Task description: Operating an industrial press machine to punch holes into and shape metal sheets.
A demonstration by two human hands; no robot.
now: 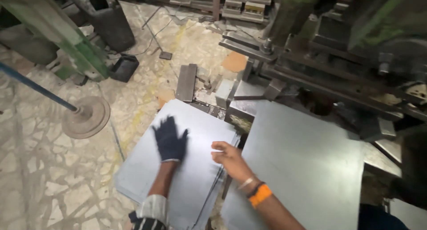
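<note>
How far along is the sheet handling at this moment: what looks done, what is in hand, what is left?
Done: one grey metal sheet already lies on the press machine bed. In hand: the gloved left hand is spread over the stack of sheets on the floor, and the bare right hand grips the top sheet's edge. Left: the stack shows several layered edges, so more sheets remain; how many cannot be told.

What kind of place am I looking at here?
Most likely a sheet-metal workshop: a heavy press machine, stacked grey metal sheets under the gloved left hand and bare right hand, and a cracked stone floor.
</note>
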